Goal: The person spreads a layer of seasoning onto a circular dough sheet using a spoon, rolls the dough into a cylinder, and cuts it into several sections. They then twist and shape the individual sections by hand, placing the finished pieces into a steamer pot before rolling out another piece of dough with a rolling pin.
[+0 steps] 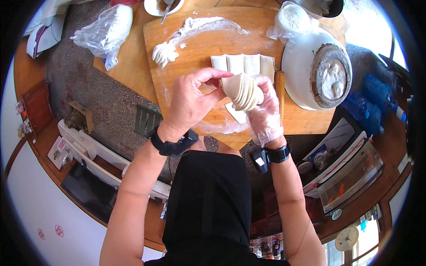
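Above the wooden board (pixel 186 76), both hands hold a piece of layered dough (pixel 244 93) whose thin folds fan out. My left hand (pixel 194 94), bare, pinches its left edge between thumb and fingertips. Around its right side curls my right hand (pixel 266 109), which wears a clear plastic glove. Several pale dough strips (pixel 244 65) lie side by side just beyond the hands. A twisted dough roll (pixel 164 54) rests at the board's left, near a streak of white flour (pixel 206 26). Below the held dough, a flat pale piece (pixel 235 113) is partly hidden; its kind is unclear.
Right of the hands are a wooden handle (pixel 280 93) and an overturned white enamel basin (pixel 299 73). Behind it stands a plastic-wrapped tub of white powder (pixel 293 18). A bag of white powder (pixel 113 30) and a bowl (pixel 153 7) with a spoon (pixel 166 11) lie at the far left.
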Demonstrator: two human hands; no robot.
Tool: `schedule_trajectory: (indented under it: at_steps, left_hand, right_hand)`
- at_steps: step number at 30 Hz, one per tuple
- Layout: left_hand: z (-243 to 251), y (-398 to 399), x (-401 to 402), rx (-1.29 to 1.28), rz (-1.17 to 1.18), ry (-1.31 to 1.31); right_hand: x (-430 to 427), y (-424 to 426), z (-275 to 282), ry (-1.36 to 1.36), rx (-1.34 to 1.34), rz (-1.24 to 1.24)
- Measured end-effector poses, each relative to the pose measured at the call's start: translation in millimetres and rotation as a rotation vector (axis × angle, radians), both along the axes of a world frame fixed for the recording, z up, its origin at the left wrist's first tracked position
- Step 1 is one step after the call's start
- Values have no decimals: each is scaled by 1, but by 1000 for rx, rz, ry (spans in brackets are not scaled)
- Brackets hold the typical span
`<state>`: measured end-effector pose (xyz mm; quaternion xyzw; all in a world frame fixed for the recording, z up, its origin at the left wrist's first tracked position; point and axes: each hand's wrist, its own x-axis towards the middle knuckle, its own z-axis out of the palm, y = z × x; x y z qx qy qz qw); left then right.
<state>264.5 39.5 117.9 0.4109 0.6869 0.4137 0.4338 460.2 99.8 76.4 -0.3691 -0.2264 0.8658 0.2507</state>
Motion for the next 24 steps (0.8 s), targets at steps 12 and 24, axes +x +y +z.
schedule_trajectory:
  at_steps: [12, 24]
  left_hand:
    - [-41, -12, 8, -279, 312, -770]
    - [-50, -23, 0, -85, 176, -552]
  right_hand:
    - [-20, -11, -32, -396, 747, -31]
    - [-50, -8, -44, -474, 1167, 33]
